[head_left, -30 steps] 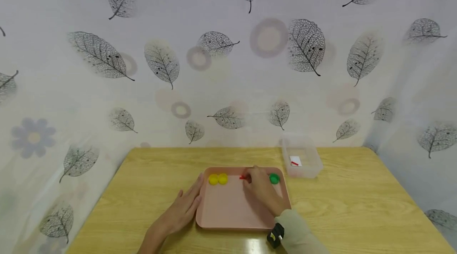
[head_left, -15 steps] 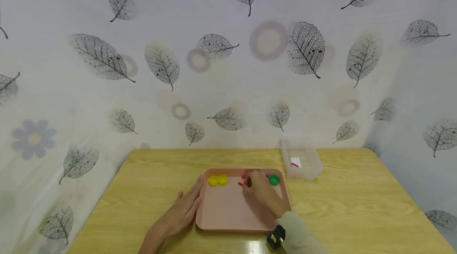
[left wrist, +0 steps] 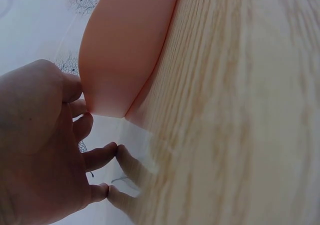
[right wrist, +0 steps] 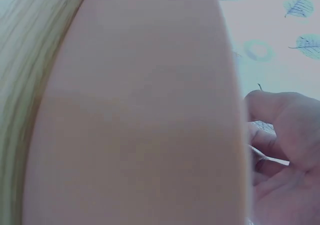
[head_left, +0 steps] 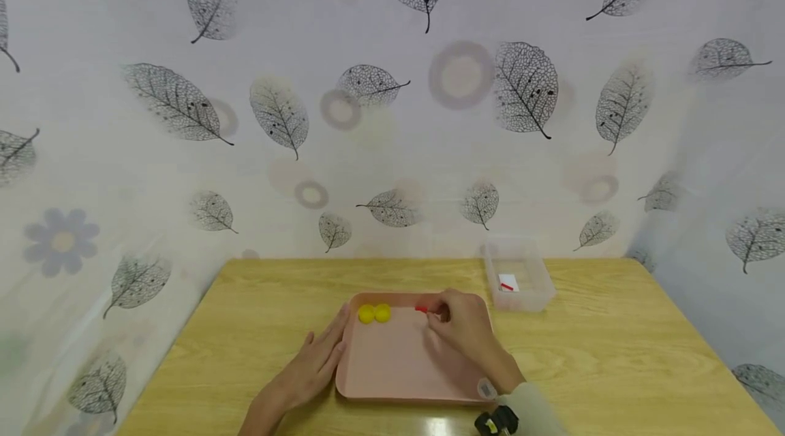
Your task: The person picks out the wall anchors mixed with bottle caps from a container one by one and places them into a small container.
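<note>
A pink tray (head_left: 392, 368) lies on the wooden table. My left hand (head_left: 313, 361) rests along its left side with straight fingers; the left wrist view shows this hand (left wrist: 40, 145) beside the tray wall (left wrist: 125, 45), some fingertips on the tabletop. Over the tray's back right, my right hand (head_left: 463, 323) bends down with curled fingers, thumb and forefinger close together. Just left of those fingertips shows a small red piece (head_left: 421, 308); I cannot tell whether they pinch it. In the right wrist view, the tray wall (right wrist: 140, 105) hides part of the hand (right wrist: 290, 150).
Two yellow round pieces (head_left: 374, 314) sit side by side in the tray's back left corner. A translucent box (head_left: 532, 296) behind the tray's right side holds a white card (head_left: 508, 283) with a red mark. A pale sticker (head_left: 486, 389) is at the tray's front right corner.
The right hand has shifted slightly right and now covers the green round piece seen earlier. Two separate red bits showed half a second ago; one red patch shows now. The left hand stays put.
</note>
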Tool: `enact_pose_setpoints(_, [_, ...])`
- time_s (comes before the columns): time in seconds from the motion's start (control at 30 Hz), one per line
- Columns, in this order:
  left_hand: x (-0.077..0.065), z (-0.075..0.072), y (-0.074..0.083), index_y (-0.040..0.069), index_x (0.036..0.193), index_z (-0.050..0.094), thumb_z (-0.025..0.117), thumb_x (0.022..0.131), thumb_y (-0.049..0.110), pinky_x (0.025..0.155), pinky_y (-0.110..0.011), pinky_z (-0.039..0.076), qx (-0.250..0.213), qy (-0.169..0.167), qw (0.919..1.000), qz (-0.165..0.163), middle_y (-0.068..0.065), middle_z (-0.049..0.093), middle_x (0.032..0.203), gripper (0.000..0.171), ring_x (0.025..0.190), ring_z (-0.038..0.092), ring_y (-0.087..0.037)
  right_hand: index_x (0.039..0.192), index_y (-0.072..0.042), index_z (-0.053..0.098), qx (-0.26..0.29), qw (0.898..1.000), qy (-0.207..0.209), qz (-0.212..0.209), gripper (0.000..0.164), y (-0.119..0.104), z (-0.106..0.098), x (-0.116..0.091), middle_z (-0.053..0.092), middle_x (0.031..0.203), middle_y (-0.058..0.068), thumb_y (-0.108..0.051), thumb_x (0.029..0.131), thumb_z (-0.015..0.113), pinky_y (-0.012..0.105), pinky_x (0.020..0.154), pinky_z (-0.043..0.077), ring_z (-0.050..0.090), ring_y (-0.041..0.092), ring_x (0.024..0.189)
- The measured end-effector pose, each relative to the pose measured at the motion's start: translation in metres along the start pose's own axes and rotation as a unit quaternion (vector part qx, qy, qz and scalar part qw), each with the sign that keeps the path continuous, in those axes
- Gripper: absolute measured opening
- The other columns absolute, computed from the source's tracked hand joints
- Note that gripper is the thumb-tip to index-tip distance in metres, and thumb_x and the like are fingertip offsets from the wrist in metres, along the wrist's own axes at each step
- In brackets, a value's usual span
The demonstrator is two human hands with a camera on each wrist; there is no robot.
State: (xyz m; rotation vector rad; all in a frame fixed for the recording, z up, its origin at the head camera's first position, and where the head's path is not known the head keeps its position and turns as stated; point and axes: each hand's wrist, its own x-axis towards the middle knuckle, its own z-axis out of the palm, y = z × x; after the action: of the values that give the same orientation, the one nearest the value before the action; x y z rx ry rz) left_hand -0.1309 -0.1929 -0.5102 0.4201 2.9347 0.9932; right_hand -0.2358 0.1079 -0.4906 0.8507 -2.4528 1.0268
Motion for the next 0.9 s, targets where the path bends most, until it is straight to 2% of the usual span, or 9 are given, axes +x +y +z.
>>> enact_pose_setpoints(0.07, [0.0,0.0,0.0,0.016,0.166,0.01,0.033,0.115,0.025,0.114,-0.076,0.007,0.001,-0.001,1.0,-0.002,-0.003,0.011,0.17,0.057,0.153,0.024,-0.035,0.077,-0.012,0.073,0.003,1.0,0.008,-0.008,0.014,0.001,-0.005,-0.001,0.062,0.069,-0.006,-0.001,0.075,0.082,0.02,0.057,0.048,0.056,0.007,0.06])
enact_pose_setpoints(0.23, [0.001,0.0,0.001,0.017,0.167,0.008,0.033,0.115,0.026,0.113,-0.077,0.007,-0.001,-0.006,1.0,-0.005,-0.002,0.011,0.171,0.058,0.153,0.023,-0.035,0.081,-0.008,0.071,0.08,0.997,-0.006,-0.004,0.017,0.001,-0.015,-0.006,0.06,0.074,-0.003,0.007,0.077,0.079,0.021,0.057,0.05,0.057,0.012,0.065])
enact_pose_setpoints(0.43, [0.001,-0.001,0.0,0.018,0.167,0.007,0.033,0.115,0.027,0.113,-0.077,0.007,-0.006,-0.009,0.9999,-0.005,-0.001,0.01,0.171,0.059,0.153,0.022,-0.035,0.083,-0.009,0.069,0.108,0.994,0.01,-0.019,0.021,0.004,-0.024,-0.008,0.061,0.078,-0.002,0.011,0.077,0.076,0.027,0.06,0.055,0.06,0.019,0.068])
enact_pose_setpoints(0.67, [0.0,0.0,-0.003,0.017,0.166,0.007,0.032,0.115,0.027,0.113,-0.078,0.007,-0.005,-0.008,1.0,0.002,-0.002,0.009,0.17,0.058,0.153,0.022,-0.034,0.087,-0.009,0.071,0.112,0.993,0.014,-0.017,0.02,0.004,-0.034,-0.01,0.063,0.083,-0.005,0.008,0.081,0.079,0.027,0.06,0.056,0.059,0.012,0.067])
enact_pose_setpoints(0.9, [0.001,-0.001,-0.003,0.015,0.166,0.009,0.033,0.115,0.026,0.113,-0.077,0.008,-0.001,-0.004,1.0,0.006,-0.003,0.01,0.171,0.058,0.153,0.023,-0.034,0.088,-0.01,0.072,0.084,0.995,0.04,-0.033,0.023,0.008,-0.051,-0.006,0.06,0.081,-0.009,0.007,0.078,0.083,0.029,0.057,0.055,0.06,0.015,0.066])
